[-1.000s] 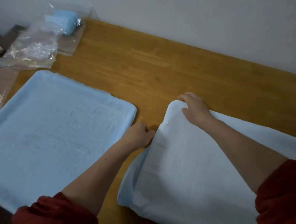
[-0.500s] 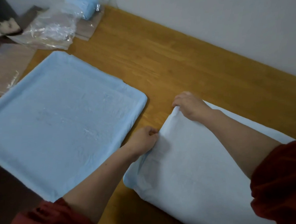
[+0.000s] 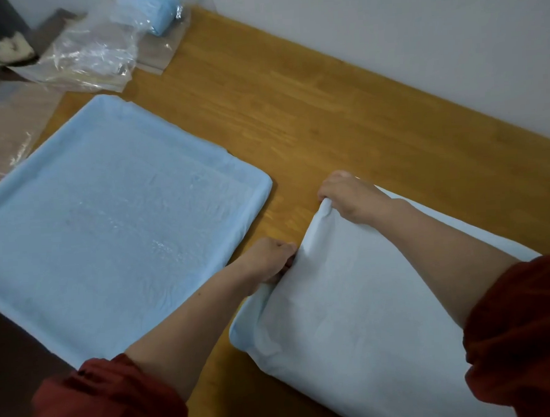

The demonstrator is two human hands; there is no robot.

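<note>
Head view:
Left hand [image 3: 267, 259]: fingers curled, gripping the left edge of the pale pad [image 3: 362, 325] near its far corner.
Right hand [image 3: 351, 198]: fingers curled over the far corner of that pad, pinching it and lifting it slightly.
Pale pad: lies on the wooden surface [image 3: 310, 117] at the near right, its white side up with a blue rim showing at the near left.
Blue pad [image 3: 109, 233]: spread flat on the left, just apart from the hands.
Plastic wrappers [image 3: 93, 58]: far left, with a folded blue bundle [image 3: 159, 10] inside.
</note>
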